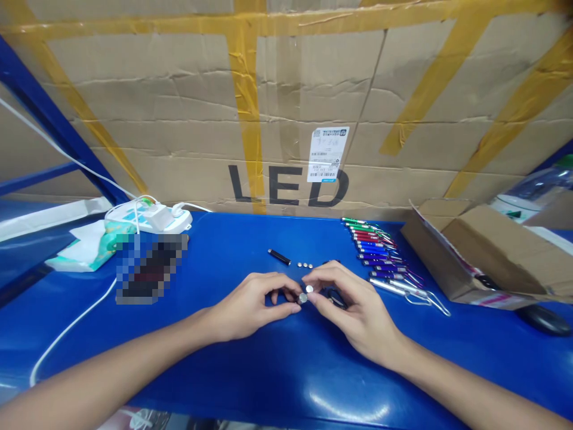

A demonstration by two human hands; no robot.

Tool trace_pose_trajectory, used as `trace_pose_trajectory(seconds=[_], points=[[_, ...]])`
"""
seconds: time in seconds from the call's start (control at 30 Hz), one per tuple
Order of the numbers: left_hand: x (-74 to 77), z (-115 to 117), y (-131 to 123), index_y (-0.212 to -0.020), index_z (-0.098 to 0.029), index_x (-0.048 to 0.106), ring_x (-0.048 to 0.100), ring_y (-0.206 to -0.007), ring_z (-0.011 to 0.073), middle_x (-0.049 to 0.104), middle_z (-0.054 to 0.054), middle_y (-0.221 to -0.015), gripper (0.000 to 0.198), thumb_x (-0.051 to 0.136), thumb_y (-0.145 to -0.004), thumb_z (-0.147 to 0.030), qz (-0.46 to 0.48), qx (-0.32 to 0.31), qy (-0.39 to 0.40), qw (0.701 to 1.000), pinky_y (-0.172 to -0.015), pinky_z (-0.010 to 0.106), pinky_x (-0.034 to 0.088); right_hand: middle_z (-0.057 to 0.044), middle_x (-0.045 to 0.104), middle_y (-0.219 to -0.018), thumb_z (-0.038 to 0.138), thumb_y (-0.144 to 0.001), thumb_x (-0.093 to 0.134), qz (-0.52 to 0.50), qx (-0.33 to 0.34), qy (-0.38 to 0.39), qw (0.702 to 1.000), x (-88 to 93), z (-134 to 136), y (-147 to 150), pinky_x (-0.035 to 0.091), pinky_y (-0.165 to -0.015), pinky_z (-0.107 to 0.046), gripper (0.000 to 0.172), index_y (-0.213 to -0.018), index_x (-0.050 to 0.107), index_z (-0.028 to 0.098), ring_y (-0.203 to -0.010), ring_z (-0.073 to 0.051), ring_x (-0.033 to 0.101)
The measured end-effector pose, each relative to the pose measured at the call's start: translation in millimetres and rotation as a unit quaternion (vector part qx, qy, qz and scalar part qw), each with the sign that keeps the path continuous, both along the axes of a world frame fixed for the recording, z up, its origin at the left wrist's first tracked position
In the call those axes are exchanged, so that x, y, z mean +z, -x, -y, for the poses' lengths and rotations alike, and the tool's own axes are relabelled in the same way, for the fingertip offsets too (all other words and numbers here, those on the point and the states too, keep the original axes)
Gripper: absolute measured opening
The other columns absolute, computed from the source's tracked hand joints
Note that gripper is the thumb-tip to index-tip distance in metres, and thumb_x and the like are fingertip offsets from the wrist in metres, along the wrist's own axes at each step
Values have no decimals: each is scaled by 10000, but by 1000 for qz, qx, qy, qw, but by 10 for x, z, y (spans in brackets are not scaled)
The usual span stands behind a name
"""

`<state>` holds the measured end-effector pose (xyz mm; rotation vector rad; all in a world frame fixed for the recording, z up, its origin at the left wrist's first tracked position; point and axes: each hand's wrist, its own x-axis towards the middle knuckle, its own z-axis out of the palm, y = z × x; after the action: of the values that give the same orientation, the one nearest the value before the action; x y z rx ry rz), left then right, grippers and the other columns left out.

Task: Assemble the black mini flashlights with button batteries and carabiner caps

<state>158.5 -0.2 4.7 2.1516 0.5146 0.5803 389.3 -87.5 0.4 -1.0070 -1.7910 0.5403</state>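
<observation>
Both hands rest on the blue table [250, 364], fingertips meeting in the middle. My left hand [250, 304] pinches a small silver button cell [303, 298]. My right hand [347, 304] pinches another silver button cell [309, 289] just above it, and a dark part [335, 296] lies under its palm. Just beyond the fingers lie a black tube [279, 257] and a short row of three loose button cells [305, 264].
A row of several small coloured keychain torches [380, 254] lies to the right, next to an open cardboard box [483, 251]. A white power strip [152, 218] with cable, tissues [85, 251] and a blurred-out item sit left. A big "LED" carton [286, 119] walls the back.
</observation>
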Motion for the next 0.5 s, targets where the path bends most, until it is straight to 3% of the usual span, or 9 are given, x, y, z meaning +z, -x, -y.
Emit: trace_pose_trajectory(seconds=[0.1,0.2,0.33,0.5], points=[[2,1,-3,-1102,-180,768,679,-835,123,797,20,-1037,130,773,-1002,-263,1,-6,-3,1000,-780,217,512,-16,733,-1076,209,-1056,689,-39,9,25,999,-16,16,31,596,-893,-317,220,-1261,664,283,-977,-176,730],[5,1,-4,-1098,-177,770,679,-832,123,793,20,-1020,128,775,-1001,-260,4,-9,-1,1000,-781,216,514,-10,743,-1045,207,-1042,707,-33,8,30,999,-14,19,43,592,-867,-312,146,-1170,678,272,-948,-174,729],[5,4,-2,-1110,-179,777,684,-840,125,796,21,-1022,137,779,-1000,-260,5,-9,5,1000,-797,217,523,-24,754,-1036,167,-1029,724,1,19,-11,1000,17,12,36,573,-871,-323,91,-1068,706,248,-946,-179,715],[-7,9,9,-1119,-175,783,686,-840,124,799,24,-1025,144,778,-1001,-258,10,-13,7,1000,-804,212,535,-48,753,-1049,124,-1025,714,25,26,-55,998,39,23,26,579,-850,-322,124,-1085,721,232,-960,-190,720]])
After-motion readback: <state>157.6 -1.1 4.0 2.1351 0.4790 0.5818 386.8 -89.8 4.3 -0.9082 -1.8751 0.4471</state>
